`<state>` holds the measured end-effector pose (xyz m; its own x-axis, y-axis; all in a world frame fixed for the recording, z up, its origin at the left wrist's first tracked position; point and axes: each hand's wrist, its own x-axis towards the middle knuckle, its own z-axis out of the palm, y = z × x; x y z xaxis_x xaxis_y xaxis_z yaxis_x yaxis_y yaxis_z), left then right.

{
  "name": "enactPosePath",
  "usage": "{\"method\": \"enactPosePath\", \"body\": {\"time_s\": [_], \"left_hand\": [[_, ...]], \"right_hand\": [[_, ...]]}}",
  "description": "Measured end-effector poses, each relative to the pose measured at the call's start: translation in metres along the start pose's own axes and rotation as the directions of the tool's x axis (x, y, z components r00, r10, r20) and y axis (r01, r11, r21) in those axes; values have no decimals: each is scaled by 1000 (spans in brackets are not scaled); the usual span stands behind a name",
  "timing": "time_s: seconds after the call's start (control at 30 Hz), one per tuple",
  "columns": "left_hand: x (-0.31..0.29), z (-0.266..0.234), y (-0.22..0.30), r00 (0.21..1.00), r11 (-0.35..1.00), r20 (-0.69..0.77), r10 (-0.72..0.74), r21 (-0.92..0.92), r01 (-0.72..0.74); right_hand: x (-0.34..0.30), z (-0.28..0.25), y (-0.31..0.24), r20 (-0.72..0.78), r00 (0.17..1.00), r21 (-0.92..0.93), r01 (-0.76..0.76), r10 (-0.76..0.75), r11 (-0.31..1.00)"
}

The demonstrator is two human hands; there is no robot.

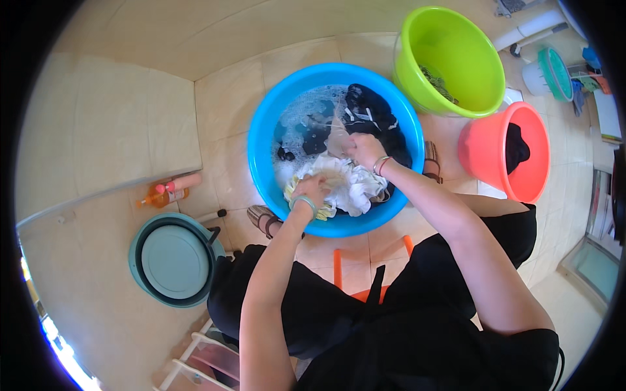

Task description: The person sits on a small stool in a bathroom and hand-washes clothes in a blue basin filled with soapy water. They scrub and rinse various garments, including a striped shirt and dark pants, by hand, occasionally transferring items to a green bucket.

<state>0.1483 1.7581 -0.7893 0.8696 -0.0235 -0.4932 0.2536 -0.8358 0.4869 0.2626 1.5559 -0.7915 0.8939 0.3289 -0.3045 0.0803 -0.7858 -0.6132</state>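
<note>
Closest to me, my dark-clad knees spread either side of an orange stool [360, 295], its legs showing between them. Beyond my knees, my left hand [312, 190] presses down into a white cloth [355, 186], fingers partly buried, so I cannot tell how far they close. The cloth lies bunched in the near half of a blue basin [259, 176], its long axis running roughly left to right, the yellowish end at my left. My right hand [363, 148] is curled tight on a beige cloth [338, 135], which points away from me, narrowing toward the far rim. My hands hide part of both cloths, and my right forearm crosses the basin's near right rim.

Farther in, dark clothes [368, 101] soak along the right, with suds [297, 124] on the left. Sandals [264, 220] flank the basin. Off to the left sit a grey-green folding basin [175, 257] and, past it, an orange bottle [164, 197] against a pink one [182, 183]. On the right, a pink tub [484, 146] holds black fabric [516, 148]; just beyond the blue basin, a lime tub [466, 62] holds patterned fabric [438, 83].
</note>
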Motion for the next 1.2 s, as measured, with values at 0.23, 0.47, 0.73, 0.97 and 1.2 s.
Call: {"method": "enactPosePath", "body": {"time_s": [0.23, 0.47, 0.73, 0.97, 1.2], "left_hand": [[-13, -13, 11, 844, 966, 535, 31, 202, -164], [14, 12, -16, 998, 887, 64, -27, -458, 53], [21, 22, 14, 994, 918, -33, -105, -387, 84], [28, -8, 42, 993, 91, -11, 116, -996, -21], [31, -48, 18, 958, 49, -67, -277, -997, -55]], "right_hand": [[8, 27, -8, 151, 982, -182, -81, 109, 980], [2, 40, 6, -42, 998, 153, -38, 45, 987], [-13, -8, -23, -193, 924, 694, -108, 329, 712], [8, -88, -104, 129, 956, 988, -146, 265, 47], [47, -92, -67, 149, 945, 988, -156, 291, 2]]}}
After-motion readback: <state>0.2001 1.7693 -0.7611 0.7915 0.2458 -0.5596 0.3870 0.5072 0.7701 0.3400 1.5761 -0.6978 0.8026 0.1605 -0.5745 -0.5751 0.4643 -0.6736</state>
